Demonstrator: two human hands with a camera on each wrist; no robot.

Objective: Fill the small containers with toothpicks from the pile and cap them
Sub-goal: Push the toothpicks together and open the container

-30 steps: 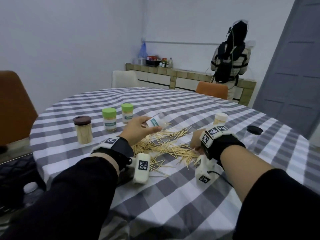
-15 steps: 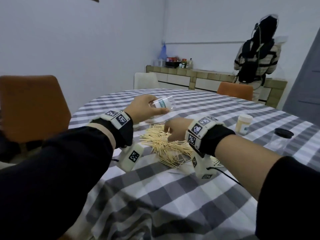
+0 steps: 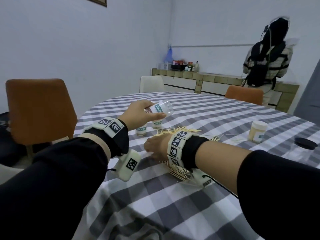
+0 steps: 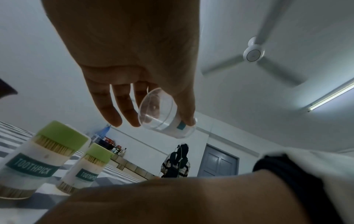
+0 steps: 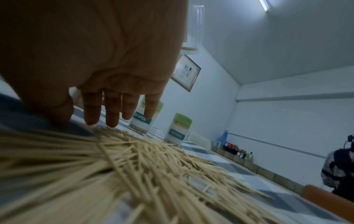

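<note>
My left hand (image 3: 154,112) holds an empty clear toothpick container (image 3: 161,110) tilted on its side above the table, thumb under it and fingers over it; the left wrist view shows its open mouth (image 4: 153,106) with nothing inside. My right hand (image 3: 149,150) lies open on the left edge of the toothpick pile (image 3: 178,170), straight fingers (image 5: 113,119) touching the sticks (image 5: 153,166). Two filled green-capped containers (image 4: 38,159) (image 4: 90,166) stand just beyond the pile, partly hidden by my left hand in the head view.
A white-capped container (image 3: 257,131) and a loose black cap (image 3: 306,143) sit at the right of the checked table (image 3: 207,115). Orange chairs (image 3: 39,108) (image 3: 244,96) and a white chair (image 3: 151,84) ring it. A person (image 3: 266,63) stands at the back counter.
My head turned left. The left hand raised the empty container higher. The right hand slid leftwards across the pile to its left edge.
</note>
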